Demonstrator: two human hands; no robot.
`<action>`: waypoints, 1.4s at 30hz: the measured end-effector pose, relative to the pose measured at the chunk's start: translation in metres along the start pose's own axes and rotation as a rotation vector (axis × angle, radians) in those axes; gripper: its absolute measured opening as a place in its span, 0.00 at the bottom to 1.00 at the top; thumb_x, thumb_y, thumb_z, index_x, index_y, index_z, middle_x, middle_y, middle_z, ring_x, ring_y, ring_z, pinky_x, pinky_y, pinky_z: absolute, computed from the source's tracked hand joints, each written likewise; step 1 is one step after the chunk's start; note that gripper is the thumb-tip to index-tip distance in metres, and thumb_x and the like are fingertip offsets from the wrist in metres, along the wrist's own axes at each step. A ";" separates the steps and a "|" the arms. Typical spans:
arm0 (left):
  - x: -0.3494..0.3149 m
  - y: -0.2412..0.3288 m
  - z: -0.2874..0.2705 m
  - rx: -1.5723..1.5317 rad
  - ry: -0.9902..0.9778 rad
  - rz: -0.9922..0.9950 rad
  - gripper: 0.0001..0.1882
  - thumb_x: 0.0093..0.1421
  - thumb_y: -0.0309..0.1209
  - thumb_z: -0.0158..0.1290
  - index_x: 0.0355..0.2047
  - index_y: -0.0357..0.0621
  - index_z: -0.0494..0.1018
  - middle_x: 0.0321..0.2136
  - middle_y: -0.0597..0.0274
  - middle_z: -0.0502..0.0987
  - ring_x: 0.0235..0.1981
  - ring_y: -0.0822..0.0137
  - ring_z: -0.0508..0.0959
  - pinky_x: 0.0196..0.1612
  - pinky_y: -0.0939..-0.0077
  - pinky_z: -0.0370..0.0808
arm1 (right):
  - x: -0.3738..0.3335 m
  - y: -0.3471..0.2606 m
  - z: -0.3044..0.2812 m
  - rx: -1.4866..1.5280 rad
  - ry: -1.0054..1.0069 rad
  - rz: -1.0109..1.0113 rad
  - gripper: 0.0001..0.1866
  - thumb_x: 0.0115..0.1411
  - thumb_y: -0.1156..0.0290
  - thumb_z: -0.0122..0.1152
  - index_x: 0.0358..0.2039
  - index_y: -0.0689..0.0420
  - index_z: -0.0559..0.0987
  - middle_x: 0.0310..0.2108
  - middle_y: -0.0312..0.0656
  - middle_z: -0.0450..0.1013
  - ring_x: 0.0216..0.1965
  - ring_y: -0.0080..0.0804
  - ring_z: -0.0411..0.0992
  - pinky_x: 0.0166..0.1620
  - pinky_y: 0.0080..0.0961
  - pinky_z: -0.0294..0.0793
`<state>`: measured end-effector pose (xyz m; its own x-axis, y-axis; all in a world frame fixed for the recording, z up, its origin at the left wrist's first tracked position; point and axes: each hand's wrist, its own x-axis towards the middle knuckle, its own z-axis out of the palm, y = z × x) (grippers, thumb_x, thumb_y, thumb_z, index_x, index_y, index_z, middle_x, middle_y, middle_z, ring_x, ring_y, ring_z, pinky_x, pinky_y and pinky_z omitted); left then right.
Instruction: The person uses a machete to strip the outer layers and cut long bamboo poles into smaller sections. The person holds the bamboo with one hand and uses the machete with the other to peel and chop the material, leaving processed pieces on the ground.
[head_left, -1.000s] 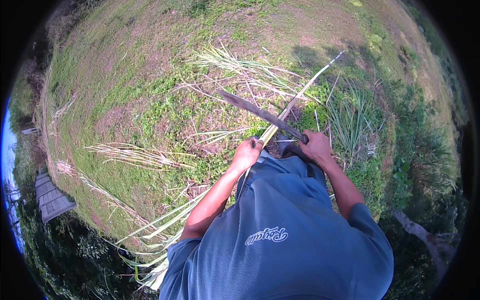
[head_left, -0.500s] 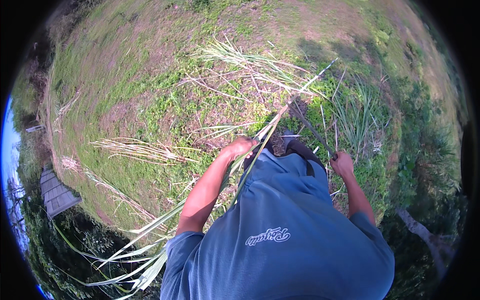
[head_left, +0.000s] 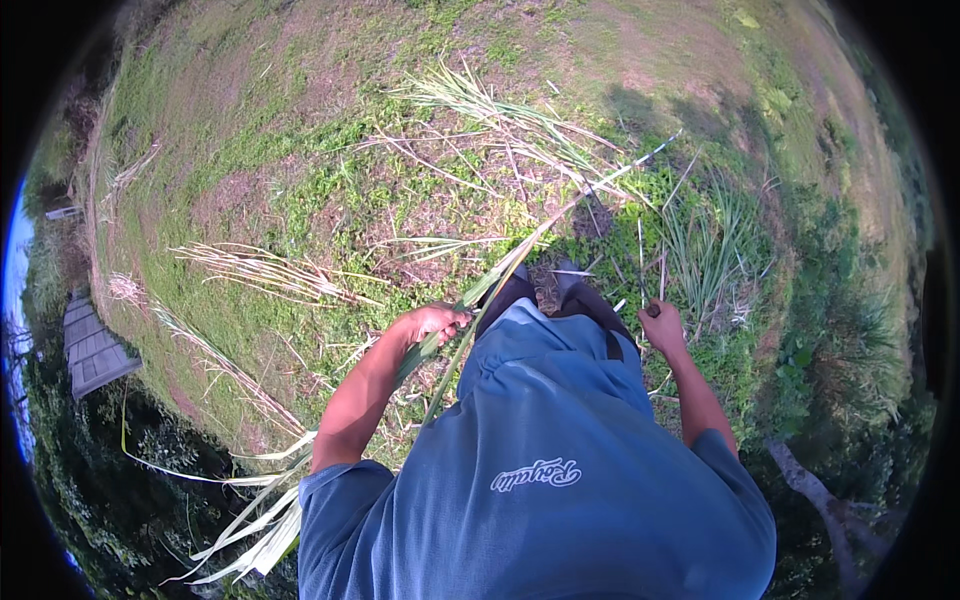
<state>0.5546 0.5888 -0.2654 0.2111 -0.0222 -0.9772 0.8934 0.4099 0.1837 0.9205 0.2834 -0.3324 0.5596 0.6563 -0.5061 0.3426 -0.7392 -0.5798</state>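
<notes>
The left hand has its fingers clamped on a long green stalk, which runs from leafy blades near the person's left side forward over the grass to a thin tip. The right hand hangs low, fingers curled on something dark; what it is I cannot tell. Cut stalks lie about. The stalk looks held for trimming; the next stroke would call for a steady grip and clear legs.
</notes>
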 end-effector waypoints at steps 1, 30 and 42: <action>0.019 -0.029 -0.022 0.141 0.103 0.174 0.13 0.60 0.39 0.54 0.38 0.43 0.73 0.17 0.66 0.70 0.18 0.71 0.73 0.20 0.74 0.70 | 0.001 -0.010 -0.005 -0.052 -0.006 0.009 0.16 0.47 0.61 0.60 0.24 0.65 0.75 0.19 0.53 0.72 0.22 0.48 0.71 0.30 0.40 0.69; -0.024 -0.017 -0.061 1.012 1.120 0.544 0.16 0.61 0.35 0.42 0.28 0.45 0.79 0.26 0.53 0.80 0.29 0.56 0.82 0.32 0.62 0.78 | -0.108 0.098 0.121 -0.773 -0.688 0.348 0.15 0.53 0.57 0.56 0.27 0.56 0.82 0.28 0.47 0.78 0.30 0.50 0.77 0.35 0.36 0.76; 0.066 -0.248 -0.051 0.742 0.695 0.113 0.18 0.61 0.38 0.39 0.35 0.38 0.75 0.38 0.44 0.78 0.41 0.46 0.78 0.47 0.56 0.73 | -0.211 0.097 0.111 -0.373 -0.339 0.440 0.19 0.54 0.53 0.56 0.23 0.58 0.81 0.23 0.46 0.77 0.27 0.42 0.77 0.32 0.37 0.75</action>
<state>0.3272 0.5321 -0.3805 0.2443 0.6118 -0.7524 0.9525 -0.2970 0.0678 0.7513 0.0902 -0.3527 0.4598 0.2476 -0.8528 0.4084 -0.9117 -0.0445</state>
